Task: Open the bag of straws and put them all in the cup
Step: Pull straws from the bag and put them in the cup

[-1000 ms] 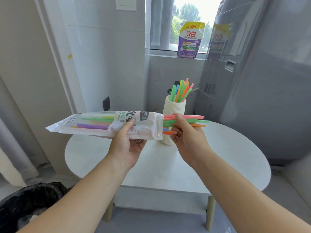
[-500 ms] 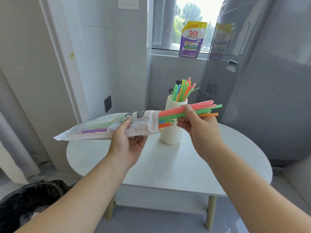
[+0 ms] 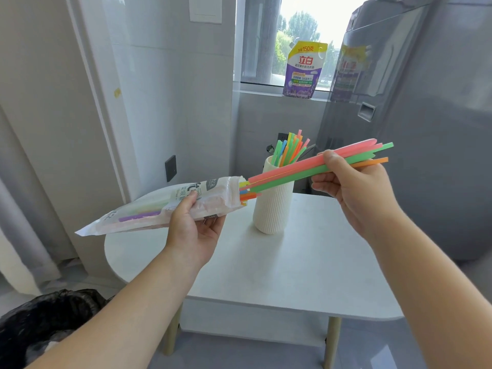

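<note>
Left hand gripping straw bag, right hand pinching straws that cross before ribbed cup, detergent pouch at one o'clock, bin at seven.

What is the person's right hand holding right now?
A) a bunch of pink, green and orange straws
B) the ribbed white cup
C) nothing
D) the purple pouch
A: the right hand pinches the bunch of pink, green and orange straws, whose near ends sit at the mouth of the clear plastic bag that the left hand grips.
</note>
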Demonstrator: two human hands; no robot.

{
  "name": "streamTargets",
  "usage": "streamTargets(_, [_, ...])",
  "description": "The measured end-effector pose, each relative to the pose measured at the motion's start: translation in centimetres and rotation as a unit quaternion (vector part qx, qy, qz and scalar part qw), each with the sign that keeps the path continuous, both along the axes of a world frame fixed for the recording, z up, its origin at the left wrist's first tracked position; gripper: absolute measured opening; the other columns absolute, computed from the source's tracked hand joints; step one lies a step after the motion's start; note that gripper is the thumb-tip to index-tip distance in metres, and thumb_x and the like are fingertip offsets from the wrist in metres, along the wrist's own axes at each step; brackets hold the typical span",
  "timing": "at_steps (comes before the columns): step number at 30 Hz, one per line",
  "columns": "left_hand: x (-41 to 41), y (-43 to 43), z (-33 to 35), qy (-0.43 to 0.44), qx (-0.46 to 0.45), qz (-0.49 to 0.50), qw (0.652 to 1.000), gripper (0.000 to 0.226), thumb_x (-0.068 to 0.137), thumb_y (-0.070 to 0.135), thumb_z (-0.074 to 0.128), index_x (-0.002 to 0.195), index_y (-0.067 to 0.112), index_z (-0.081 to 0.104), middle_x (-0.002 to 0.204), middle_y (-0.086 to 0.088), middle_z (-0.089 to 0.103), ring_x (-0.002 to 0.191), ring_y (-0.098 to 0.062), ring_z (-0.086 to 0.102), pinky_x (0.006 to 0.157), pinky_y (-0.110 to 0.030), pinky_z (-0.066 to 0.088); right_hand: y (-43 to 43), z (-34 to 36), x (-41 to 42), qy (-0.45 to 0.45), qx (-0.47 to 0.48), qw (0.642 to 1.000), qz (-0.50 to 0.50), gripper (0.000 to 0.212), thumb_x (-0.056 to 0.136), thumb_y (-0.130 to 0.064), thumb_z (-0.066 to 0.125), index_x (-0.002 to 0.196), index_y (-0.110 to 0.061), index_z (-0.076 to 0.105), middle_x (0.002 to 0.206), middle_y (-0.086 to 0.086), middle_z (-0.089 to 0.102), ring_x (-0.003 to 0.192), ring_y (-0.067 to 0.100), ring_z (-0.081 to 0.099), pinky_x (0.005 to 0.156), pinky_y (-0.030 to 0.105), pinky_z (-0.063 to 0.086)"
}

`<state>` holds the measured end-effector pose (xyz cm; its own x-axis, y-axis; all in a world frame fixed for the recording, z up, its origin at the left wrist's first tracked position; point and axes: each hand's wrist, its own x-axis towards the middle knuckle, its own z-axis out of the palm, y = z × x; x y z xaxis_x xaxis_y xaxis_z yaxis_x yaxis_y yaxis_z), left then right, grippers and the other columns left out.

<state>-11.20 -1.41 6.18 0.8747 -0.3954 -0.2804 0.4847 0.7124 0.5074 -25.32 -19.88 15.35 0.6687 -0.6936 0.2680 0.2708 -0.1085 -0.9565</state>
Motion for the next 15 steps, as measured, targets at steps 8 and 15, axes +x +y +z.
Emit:
streamTargets(8, [0.5,-0.5,0.0,0.011,-0.006,0.014,1.000,0.024,0.096,0.023,0.066,0.118,0.015,0.066,0.092,-0.006,0.080,0.089,-0.020,0.077,0.080,-0.033,0.063,-2.0,1.3,-2.2,0.001,0.012,1.000,-0.026,0.015,0.098,-0.018,0.063,0.092,-0.006,0.069,0.067,0.002,0.074,0.060,0.015,0.071,0.062,0.025,0.059])
streamTargets(15, [0.6,-1.3,0.1,0.011,-0.006,0.017,1.000,0.015,0.096,0.023,0.064,0.108,0.015,0.067,0.088,-0.005,0.080,0.085,-0.018,0.077,0.080,-0.032,0.063,-3.2,2.2,-3.8,-0.013,0.023,0.998,-0.057,0.012,0.097,-0.018,0.064,0.091,-0.008,0.068,0.071,0.003,0.073,0.064,0.015,0.072,0.064,0.025,0.060])
